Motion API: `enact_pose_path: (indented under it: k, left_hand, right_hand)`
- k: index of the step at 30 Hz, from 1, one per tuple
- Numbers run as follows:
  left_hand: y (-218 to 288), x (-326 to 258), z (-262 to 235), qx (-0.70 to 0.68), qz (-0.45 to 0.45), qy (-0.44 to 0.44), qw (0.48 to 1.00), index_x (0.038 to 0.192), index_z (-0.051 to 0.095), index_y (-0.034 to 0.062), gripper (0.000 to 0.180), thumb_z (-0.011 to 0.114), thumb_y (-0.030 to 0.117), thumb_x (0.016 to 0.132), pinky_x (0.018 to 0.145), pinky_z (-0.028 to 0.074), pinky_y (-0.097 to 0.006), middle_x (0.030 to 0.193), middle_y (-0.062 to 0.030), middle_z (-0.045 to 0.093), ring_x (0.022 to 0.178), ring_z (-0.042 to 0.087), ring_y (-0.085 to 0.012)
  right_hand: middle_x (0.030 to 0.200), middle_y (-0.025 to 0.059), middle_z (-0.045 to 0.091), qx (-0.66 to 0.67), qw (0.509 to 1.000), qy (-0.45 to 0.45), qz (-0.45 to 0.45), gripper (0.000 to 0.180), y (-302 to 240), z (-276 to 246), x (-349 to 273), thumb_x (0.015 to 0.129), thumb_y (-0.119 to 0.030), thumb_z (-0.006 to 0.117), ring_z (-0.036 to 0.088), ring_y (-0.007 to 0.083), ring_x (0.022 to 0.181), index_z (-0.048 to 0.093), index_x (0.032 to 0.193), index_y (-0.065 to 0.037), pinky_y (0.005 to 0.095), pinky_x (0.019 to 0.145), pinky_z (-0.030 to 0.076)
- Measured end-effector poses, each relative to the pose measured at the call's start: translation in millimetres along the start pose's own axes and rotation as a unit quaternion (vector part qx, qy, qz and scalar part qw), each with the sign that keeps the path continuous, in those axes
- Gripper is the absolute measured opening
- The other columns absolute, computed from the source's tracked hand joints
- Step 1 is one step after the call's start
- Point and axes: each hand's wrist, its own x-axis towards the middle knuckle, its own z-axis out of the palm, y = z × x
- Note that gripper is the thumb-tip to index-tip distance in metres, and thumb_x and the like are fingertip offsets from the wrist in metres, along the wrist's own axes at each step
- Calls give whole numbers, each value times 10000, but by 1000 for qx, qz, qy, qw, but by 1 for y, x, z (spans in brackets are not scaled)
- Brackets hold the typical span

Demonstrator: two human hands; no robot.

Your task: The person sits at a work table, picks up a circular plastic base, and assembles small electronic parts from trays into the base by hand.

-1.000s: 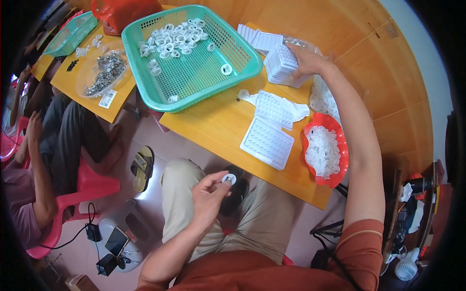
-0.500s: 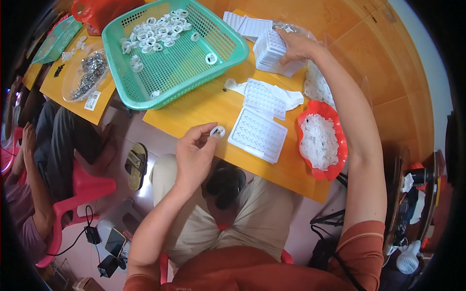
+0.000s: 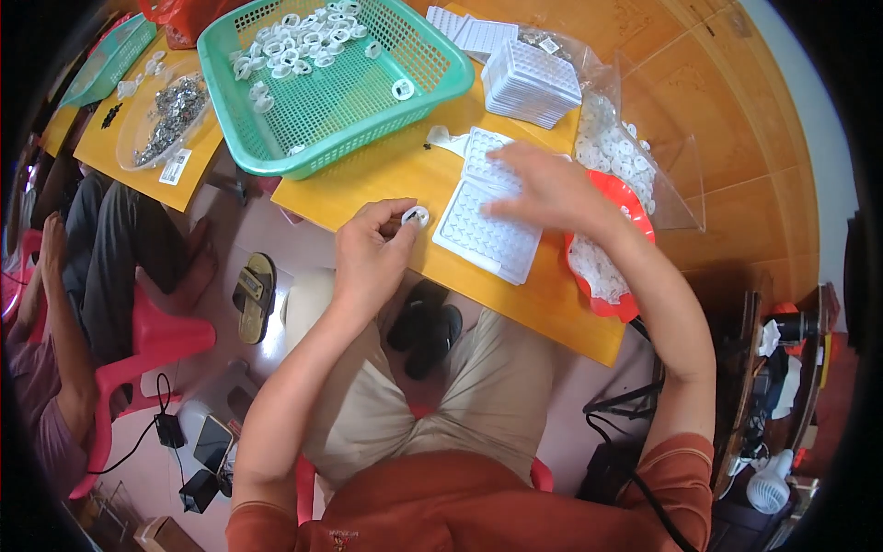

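Now the stack of white plastic trays [image 3: 532, 83] is let go, and the right hand [image 3: 556, 189], freed and blurred, is brought with fingers spread over two flat, white, dimpled plastic trays [image 3: 486, 241] on the yellow wooden table [image 3: 561, 317]. The small, round, white plastic piece [image 3: 416, 216] is kept pinched in the left hand [image 3: 370, 253], just left of those trays, the hands apart.
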Motion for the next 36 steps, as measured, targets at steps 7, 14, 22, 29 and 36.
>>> enact_pose_path:
  k: [7,14,22,29,36]
  left_hand:
    - [7,4,2,76,34,-2,997,1084,666,-39,261,675,101,863,611,476,-234,802,-63,682,687,594,-79]
    - [9,12,-2,180,93,-2,979,1037,689,-32,263,684,145,842,664,512,-296,844,-142,702,695,650,-173]
    - [8,14,-3,207,112,-2,972,1017,692,-30,262,686,163,839,678,519,-322,878,-174,699,727,672,-223]
    - [6,13,-3,196,125,4,973,999,693,-30,249,688,159,838,671,517,-314,867,-171,697,700,662,-211]
    - [5,11,-2,174,109,16,979,1010,696,-28,258,698,155,829,649,509,-297,821,-147,697,676,644,-175]
  right_hand:
    - [1431,232,415,-20,997,-60,33,903,-29,27,-35,686,-467,778,428,399,1285,425,1396,-34,438,1045,381]
    - [1453,241,381,-29,997,-36,59,914,-36,30,-40,670,-450,792,420,404,1290,421,1402,-47,443,1050,378]
    - [1400,218,422,-97,993,71,6,842,-37,42,-51,680,-415,803,398,383,1284,459,1359,-54,465,1040,373]
    - [1194,169,523,-90,976,187,-69,593,-53,31,-67,762,-190,717,524,353,1080,500,1299,-63,461,928,429]
    - [992,127,581,-104,939,279,-171,386,-66,49,-96,776,-71,594,589,304,865,584,1160,-35,396,772,500]
